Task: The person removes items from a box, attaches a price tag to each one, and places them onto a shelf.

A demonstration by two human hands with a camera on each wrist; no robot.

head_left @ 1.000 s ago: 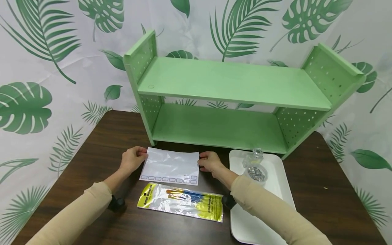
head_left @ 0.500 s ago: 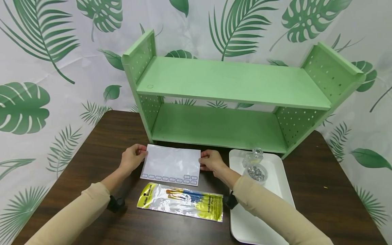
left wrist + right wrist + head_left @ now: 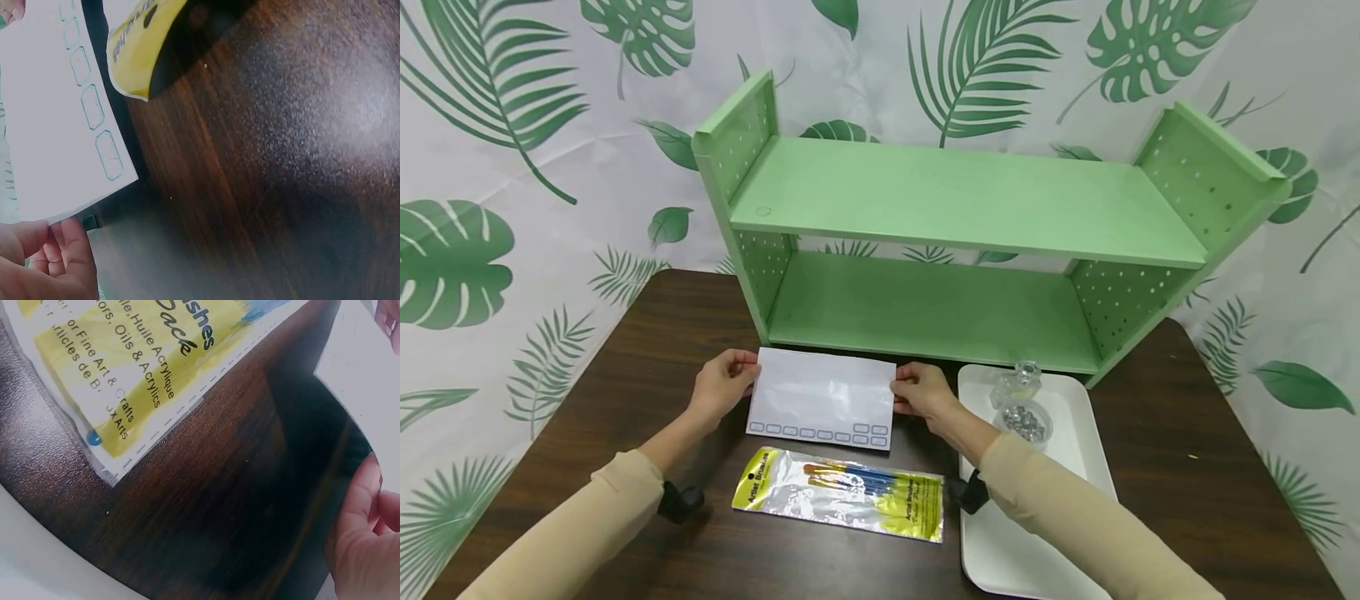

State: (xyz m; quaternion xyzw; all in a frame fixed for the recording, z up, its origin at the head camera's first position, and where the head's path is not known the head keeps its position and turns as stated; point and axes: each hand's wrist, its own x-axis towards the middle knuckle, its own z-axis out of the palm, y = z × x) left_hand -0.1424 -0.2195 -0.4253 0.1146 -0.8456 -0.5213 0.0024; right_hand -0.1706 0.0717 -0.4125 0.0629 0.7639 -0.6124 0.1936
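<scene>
A white sheet [image 3: 823, 396] with small blue-outlined boxes printed along its near edge is held lengthwise in front of the shelf. My left hand [image 3: 722, 387] pinches its left edge; in the left wrist view, thumb and fingers [image 3: 75, 244] meet at that edge. The right hand [image 3: 928, 390] pinches the opposite edge, with a fingertip [image 3: 362, 481] at the sheet in the right wrist view. The sheet bows slightly and casts a shadow on the table. Just nearer to me lies a clear and yellow pack of artist brushes [image 3: 842, 493], blue handles showing, touched by neither hand.
A green two-tier shelf [image 3: 925, 304] with perforated sides stands at the back of the dark wood table [image 3: 625, 375]. To the right, a white tray [image 3: 1000, 558] bears a clear glass bottle [image 3: 1017, 385] and a round tub of small silvery pieces [image 3: 1026, 421]. My right forearm crosses over the tray.
Both hands have moved the sheet slightly back toward the shelf, and its surface looks smoother. The brush pack and the tray stay where they were.
</scene>
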